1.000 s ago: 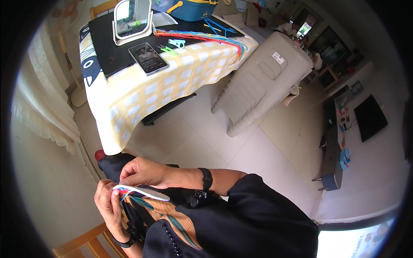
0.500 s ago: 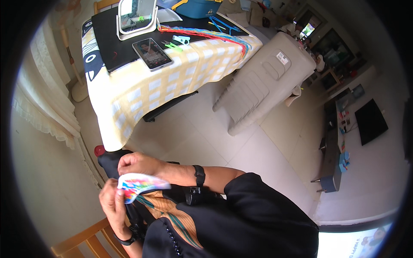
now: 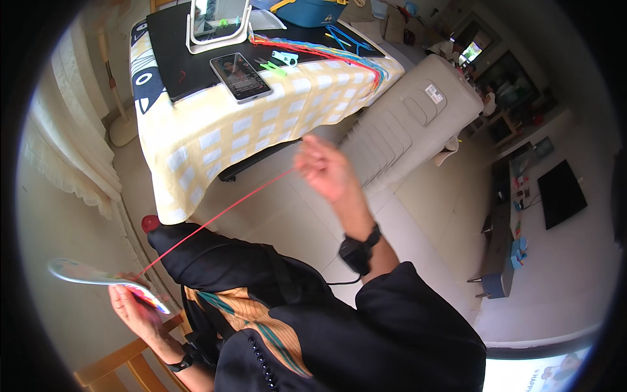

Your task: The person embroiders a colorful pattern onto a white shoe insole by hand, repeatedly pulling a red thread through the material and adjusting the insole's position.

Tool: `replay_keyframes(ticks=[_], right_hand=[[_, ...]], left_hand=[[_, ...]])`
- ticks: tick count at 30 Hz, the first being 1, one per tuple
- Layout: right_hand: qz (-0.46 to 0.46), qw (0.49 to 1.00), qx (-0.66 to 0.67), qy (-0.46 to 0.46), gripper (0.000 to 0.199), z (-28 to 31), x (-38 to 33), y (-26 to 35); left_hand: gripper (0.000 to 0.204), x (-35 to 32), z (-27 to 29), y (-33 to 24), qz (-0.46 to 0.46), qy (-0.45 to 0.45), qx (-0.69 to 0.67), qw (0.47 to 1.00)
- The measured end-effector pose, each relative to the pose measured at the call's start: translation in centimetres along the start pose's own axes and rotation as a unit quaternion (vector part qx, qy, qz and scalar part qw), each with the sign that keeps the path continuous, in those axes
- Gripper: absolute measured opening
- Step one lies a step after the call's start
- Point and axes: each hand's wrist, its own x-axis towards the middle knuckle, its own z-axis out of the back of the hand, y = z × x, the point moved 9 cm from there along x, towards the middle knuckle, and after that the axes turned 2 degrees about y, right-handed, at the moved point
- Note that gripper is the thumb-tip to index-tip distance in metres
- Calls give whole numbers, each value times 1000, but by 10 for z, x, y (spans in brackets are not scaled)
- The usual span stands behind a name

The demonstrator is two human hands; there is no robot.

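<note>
I see the person's left hand [image 3: 134, 312] closed on a thin, curved, white-edged card with a multicoloured face [image 3: 101, 280], which sticks out past the fingers. A slim red thread [image 3: 215, 220] runs straight from beside that hand up to the blurred right hand [image 3: 321, 168], whose curled fingers hold it. Beyond the right hand, leftward, a dark-screened phone [image 3: 240, 76] lies on the cloth-covered tabletop [image 3: 215, 137].

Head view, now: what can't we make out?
All in the head view:
- Right hand: motion blur hides its finger grip on the red thread.
- White-edged piece in the left hand: tilt and blur obscure its pattern.
- Mirror, blue box: tops cut off by the upper edge.
</note>
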Motion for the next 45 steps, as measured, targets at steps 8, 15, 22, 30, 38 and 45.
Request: replay_keyframes(ticks=[8,15,22,30,38,45], right_hand=[[204,711,-552,-385,6,144,-89,177],[186,730,-629,-192,11,35,-1,45],[141,750,-626,161,15,-162,-26,-142],[212,722,-587,300,18,-201,-36,-174],[197,730,-584,296,16,-201,-32,-184],[182,733,-582,302,15,-201,-32,-184]], left_hand=[[18,2,20,-36,-78,-250,-91,961],[21,-2,-51,45,258,127,-530,798],[31,-6,-101,45,251,170,-486,820],[37,-19,-100,52,271,70,-489,826],[38,-19,-100,50,296,54,-484,822],[37,-18,-98,50,285,38,-471,834]])
